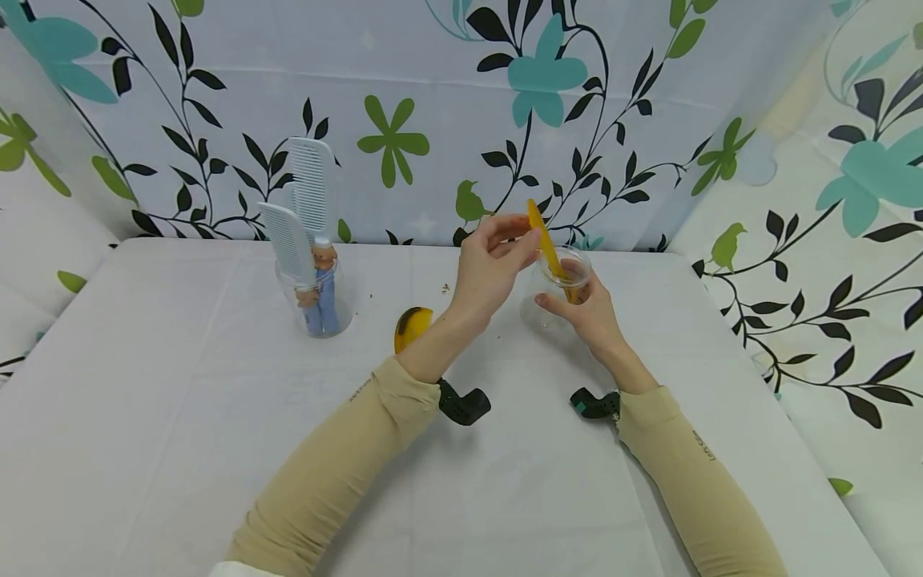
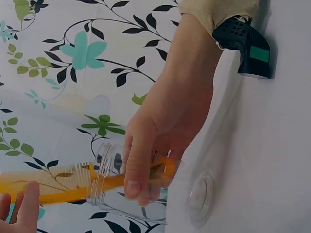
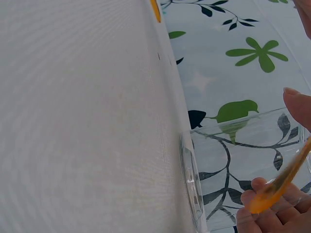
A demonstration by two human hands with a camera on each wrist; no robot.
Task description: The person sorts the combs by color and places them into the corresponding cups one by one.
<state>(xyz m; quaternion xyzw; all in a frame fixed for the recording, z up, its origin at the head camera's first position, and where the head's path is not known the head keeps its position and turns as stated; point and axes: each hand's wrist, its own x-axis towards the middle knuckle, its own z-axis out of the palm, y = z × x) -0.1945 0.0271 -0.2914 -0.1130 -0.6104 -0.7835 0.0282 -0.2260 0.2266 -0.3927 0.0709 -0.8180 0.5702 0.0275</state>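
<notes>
My left hand point(image 1: 490, 260) pinches a yellow-orange comb point(image 1: 542, 232) by its upper part, thumb and fingertips together. The comb's handle point(image 2: 114, 182) reaches down through the mouth of a clear glass jar point(image 1: 574, 264), while the toothed part stays outside. My right hand point(image 1: 597, 320) grips that jar round its side, and its thumb point(image 3: 297, 108) shows near the rim. In the right wrist view the orange handle end point(image 3: 265, 201) is seen through the glass. The jar's base is apart from or just at the table; I cannot tell which.
At the back left, another glass jar point(image 1: 339, 308) holds two pale combs point(image 1: 313, 184) with blue, jeans-like handles. A yellow and black object point(image 1: 413, 324) lies partly behind my left forearm. Small crumbs dot the white tabletop point(image 1: 216, 449). Patterned cloth point(image 1: 425, 64) closes the back and sides.
</notes>
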